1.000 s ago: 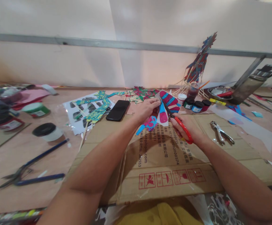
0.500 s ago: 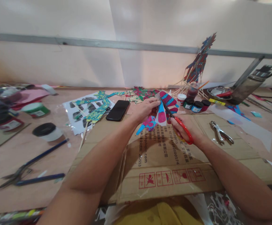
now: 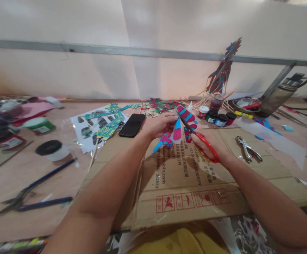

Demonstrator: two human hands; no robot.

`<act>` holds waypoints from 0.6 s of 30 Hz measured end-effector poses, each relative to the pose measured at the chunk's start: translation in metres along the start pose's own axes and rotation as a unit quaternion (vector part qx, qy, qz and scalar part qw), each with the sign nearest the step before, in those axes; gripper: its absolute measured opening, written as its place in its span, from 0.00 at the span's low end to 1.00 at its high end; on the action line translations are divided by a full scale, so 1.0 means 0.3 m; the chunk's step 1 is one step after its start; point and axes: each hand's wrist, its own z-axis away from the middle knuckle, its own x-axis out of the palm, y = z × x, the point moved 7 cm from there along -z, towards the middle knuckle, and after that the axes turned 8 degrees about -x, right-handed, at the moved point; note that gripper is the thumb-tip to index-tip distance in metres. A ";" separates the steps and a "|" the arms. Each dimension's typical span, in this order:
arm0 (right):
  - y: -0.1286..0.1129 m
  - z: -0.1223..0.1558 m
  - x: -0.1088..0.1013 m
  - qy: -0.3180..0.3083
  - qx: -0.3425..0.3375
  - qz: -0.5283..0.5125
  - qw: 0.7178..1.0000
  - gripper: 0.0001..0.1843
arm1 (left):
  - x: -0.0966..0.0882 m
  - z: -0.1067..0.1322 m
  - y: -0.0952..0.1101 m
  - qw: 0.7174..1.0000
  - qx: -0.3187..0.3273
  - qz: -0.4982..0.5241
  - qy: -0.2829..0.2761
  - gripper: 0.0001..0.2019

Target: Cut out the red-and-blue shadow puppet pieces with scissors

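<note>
My left hand (image 3: pixel 166 124) pinches a translucent sheet painted with magenta and blue shapes (image 3: pixel 178 134), held up above the cardboard. My right hand (image 3: pixel 205 144) is wrapped round the red-handled scissors (image 3: pixel 208 146), whose dark blades reach up and left into the sheet, between the painted shapes. Whether the blades are fully closed is hard to make out. Below my left hand lies a cut-out piece in magenta and blue (image 3: pixel 166 140), resting on the printed cardboard (image 3: pixel 169 190).
A black phone (image 3: pixel 132 125) and yellow-teal painted cut-outs (image 3: pixel 111 123) lie left of my hands. Paint jars (image 3: pixel 220 120) and a bottle (image 3: pixel 282 95) stand at the back right. A hole punch (image 3: pixel 248 149) rests on the cardboard. Large blue-handled shears (image 3: pixel 34 187) lie at left.
The painted sheet has shifted and turned slightly to the left with my left hand. The scissors stay in the sheet, in nearly the same place.
</note>
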 end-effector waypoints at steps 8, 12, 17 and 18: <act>0.010 0.000 0.014 0.012 0.007 -0.019 1.000 0.15 | -0.001 -0.009 -0.019 0.999 -0.009 -0.039 -0.020 0.09; 0.007 0.005 0.015 0.018 0.011 -0.034 0.999 0.15 | -0.006 -0.009 -0.026 0.998 -0.014 -0.052 -0.031 0.11; -0.008 0.011 0.011 0.032 0.034 -0.046 0.998 0.15 | 0.001 -0.006 -0.021 0.999 0.012 -0.050 -0.020 0.17; -0.010 0.011 0.011 0.032 0.034 -0.047 0.998 0.14 | 0.005 -0.005 -0.019 0.999 0.021 -0.045 -0.020 0.17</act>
